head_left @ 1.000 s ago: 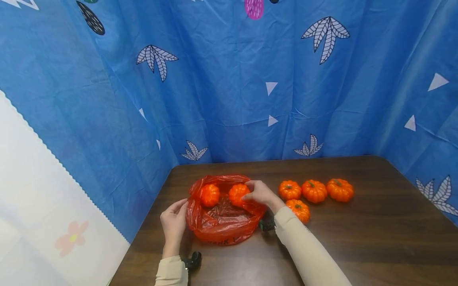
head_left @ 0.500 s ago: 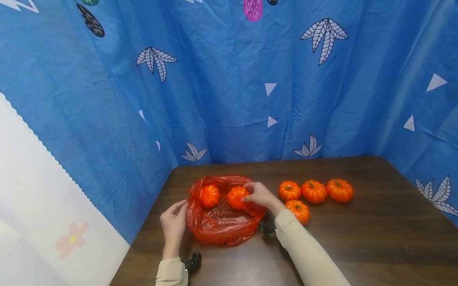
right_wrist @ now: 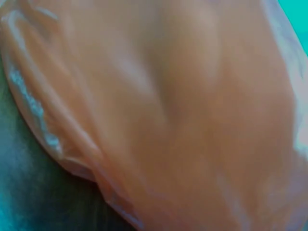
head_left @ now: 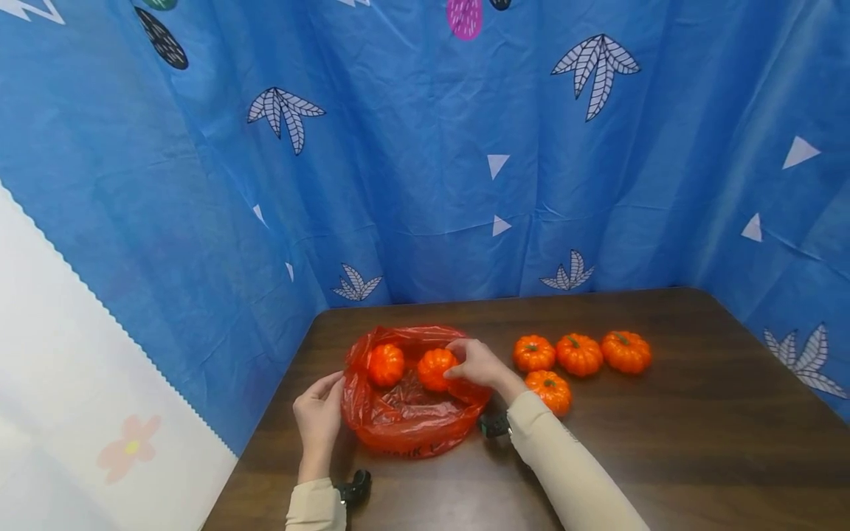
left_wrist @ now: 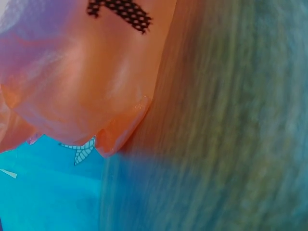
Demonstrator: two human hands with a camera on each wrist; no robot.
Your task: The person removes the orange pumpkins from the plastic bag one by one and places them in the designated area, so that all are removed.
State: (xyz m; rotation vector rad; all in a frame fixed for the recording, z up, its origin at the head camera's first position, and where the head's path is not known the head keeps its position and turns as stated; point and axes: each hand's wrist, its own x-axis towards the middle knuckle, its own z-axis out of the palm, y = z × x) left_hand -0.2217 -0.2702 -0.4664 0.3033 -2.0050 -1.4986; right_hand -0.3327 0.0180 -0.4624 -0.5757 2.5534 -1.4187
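Observation:
A red plastic bag (head_left: 412, 436) with dark lettering lies open-mouthed on the table, left of its middle. My left hand (head_left: 319, 413) pinches the bag's left rim between thumb and fingers. Inside the bag sits one small orange pumpkin (head_left: 386, 365) on the left. My right hand (head_left: 479, 365) reaches over the right rim and holds a second pumpkin (head_left: 435, 369) inside the bag. In the left wrist view the bag's outer side (left_wrist: 86, 82) hangs above the table. Bag plastic (right_wrist: 192, 120) fills most of the right wrist view, so no fingers show there.
Right of the bag, three pumpkins stand in a row: a left one (head_left: 534, 353), a middle one (head_left: 580, 355) and a right one (head_left: 626, 352). Another pumpkin (head_left: 548, 392) sits in front, partly behind the right sleeve (head_left: 564, 457). A blue curtain (head_left: 451, 243) borders the brown table (head_left: 697, 413).
The whole head view has shifted slightly left. The pumpkin in my right hand has moved down a little within the bag. My left hand keeps its hold on the rim.

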